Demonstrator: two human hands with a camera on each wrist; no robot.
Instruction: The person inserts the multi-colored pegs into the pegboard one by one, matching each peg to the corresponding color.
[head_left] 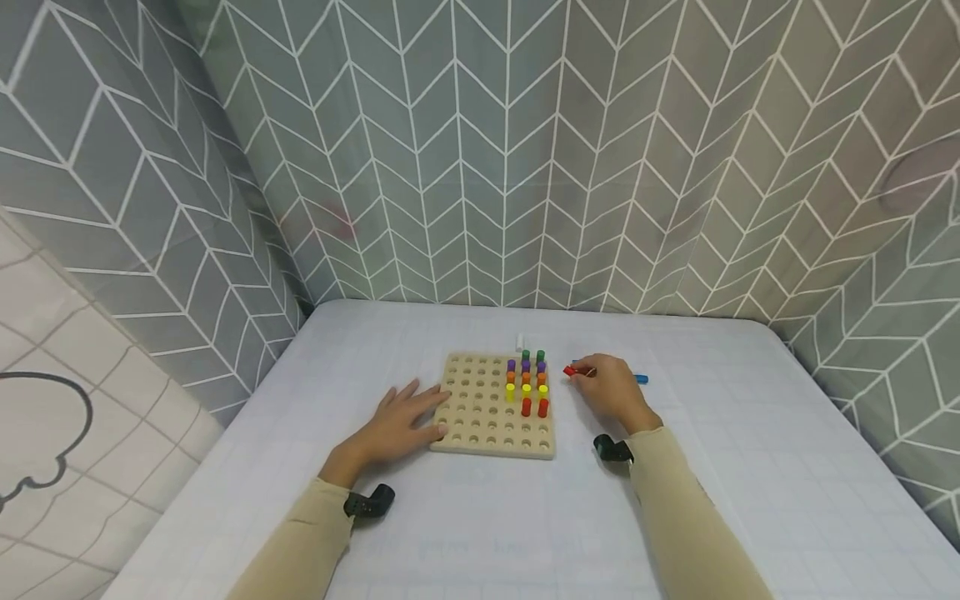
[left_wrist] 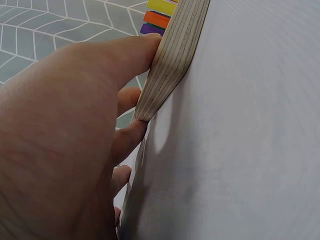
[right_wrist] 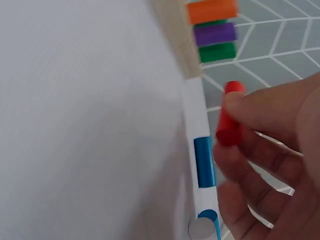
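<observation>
A wooden pegboard (head_left: 472, 448) with rows of holes lies on the table. Green, purple, orange, yellow and red pegs (head_left: 527, 407) stand in its right-hand columns. My left hand (head_left: 396, 427) rests at the board's left edge with fingers spread; in the left wrist view the thumb and fingers of that hand (left_wrist: 65, 120) touch the board's side (left_wrist: 175, 55). My right hand (head_left: 611, 392), right of the board, pinches a red peg (head_left: 570, 371). The right wrist view shows this red peg (right_wrist: 230, 115) between thumb and fingers of my right hand (right_wrist: 280, 150).
A white peg (head_left: 520, 342) is behind the board. Beside my right hand lies a blue peg (head_left: 641, 379). In the right wrist view blue pegs (right_wrist: 204, 162) and a white round end (right_wrist: 202, 229) show below the hand. Patterned curtains (head_left: 480, 167) rise behind the table.
</observation>
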